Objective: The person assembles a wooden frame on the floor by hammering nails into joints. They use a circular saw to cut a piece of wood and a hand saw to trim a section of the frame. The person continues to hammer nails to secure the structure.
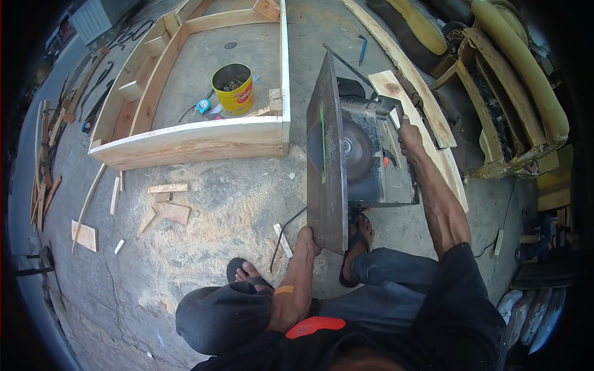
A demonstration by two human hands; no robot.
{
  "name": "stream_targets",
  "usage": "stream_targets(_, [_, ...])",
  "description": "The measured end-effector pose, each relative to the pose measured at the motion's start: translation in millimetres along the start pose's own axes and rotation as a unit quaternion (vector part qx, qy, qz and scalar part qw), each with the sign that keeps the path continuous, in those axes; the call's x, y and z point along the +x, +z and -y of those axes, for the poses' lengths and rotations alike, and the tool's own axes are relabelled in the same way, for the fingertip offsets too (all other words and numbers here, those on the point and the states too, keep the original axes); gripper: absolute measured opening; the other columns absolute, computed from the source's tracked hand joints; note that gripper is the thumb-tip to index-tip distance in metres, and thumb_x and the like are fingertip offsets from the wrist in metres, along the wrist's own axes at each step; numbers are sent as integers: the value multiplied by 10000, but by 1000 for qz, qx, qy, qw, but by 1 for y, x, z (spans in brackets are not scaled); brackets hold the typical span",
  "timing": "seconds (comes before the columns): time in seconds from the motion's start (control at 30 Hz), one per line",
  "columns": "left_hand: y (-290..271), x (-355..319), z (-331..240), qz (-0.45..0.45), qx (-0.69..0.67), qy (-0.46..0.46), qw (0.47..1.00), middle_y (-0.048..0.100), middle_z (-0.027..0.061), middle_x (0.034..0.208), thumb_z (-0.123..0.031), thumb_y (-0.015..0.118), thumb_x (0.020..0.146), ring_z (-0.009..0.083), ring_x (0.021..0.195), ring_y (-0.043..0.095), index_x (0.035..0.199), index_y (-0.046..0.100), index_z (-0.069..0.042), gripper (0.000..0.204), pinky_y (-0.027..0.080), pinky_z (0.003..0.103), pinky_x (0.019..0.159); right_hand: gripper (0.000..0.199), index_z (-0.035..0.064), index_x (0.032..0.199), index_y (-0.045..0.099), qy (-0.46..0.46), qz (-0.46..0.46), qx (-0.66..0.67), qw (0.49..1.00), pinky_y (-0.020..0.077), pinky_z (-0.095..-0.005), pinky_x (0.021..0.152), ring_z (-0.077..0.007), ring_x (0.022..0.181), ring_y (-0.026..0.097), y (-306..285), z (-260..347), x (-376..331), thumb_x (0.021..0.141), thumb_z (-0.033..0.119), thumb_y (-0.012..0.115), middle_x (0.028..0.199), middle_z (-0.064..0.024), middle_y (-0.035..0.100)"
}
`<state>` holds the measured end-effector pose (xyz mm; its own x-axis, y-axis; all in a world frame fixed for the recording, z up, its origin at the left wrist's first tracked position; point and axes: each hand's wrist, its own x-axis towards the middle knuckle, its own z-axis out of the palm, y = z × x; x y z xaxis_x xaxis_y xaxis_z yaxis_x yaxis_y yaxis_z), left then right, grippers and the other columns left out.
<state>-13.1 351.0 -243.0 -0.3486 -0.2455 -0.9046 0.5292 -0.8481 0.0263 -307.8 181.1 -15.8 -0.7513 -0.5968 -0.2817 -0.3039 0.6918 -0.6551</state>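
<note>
Outdoors, left hand (307, 237) gripping the tilted saw table (326, 154), right hand (409, 135) clutching its frame (396, 185); steadiness advisable near the blade (356, 148).

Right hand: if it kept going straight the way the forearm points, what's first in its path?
The right hand grips the far side of the tipped saw table, pointing up-frame. Straight on, it would probably first meet the pale wooden plank lying just beyond its fingers; depth is hard to judge in this view.
</note>
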Motion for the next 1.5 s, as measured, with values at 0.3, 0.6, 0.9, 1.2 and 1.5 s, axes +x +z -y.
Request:
stream_targets(0.3, [7, 5, 3, 16, -45, 42, 998, 620, 198, 1337, -163, 304, 1003, 332, 1190, 636, 1357, 539, 11, 459, 529, 518, 991, 542, 103, 873, 547, -41, 56, 34, 997, 261, -302, 409, -96, 439, 320, 12, 32, 8, 1044, 590, 380, 606, 36, 394])
stream_targets(0.6, [20, 3, -27, 32, -41, 59, 997, 604, 226, 1352, -148, 297, 998, 353, 1212, 620, 1383, 523, 30, 481, 499, 534, 1022, 518, 106, 883, 549, -51, 74, 94, 992, 250, -268, 402, -73, 435, 305, 2, 65, -5, 1053, 570, 393, 596, 55, 387])
stream_targets(0.9, [27, -10, -35, 3, -32, 76, 997, 600, 233, 1357, -152, 295, 1003, 351, 1228, 613, 1386, 522, 31, 481, 493, 533, 1031, 572, 80, 919, 566, -56, 92, 91, 990, 295, -285, 433, -96, 473, 345, 14, 67, 10, 1043, 609, 384, 655, 19, 438])
stream_targets(1.2, [27, -25, -43, -15, -38, 92, 995, 597, 240, 1362, -156, 293, 1008, 349, 1243, 606, 1388, 522, 31, 482, 487, 532, 1040, 521, 119, 768, 485, -63, 96, 103, 988, 270, -295, 409, -97, 453, 322, 30, 80, 4, 1067, 529, 366, 621, 14, 421])
stream_targets(1.5, [39, -1, -19, -1, -39, 72, 997, 607, 236, 1351, -157, 295, 1018, 352, 1244, 607, 1392, 522, 26, 475, 482, 528, 1050, 531, 126, 742, 462, -45, 82, 98, 991, 259, -297, 407, -95, 446, 310, 10, 52, 26, 1070, 531, 361, 600, 27, 400])
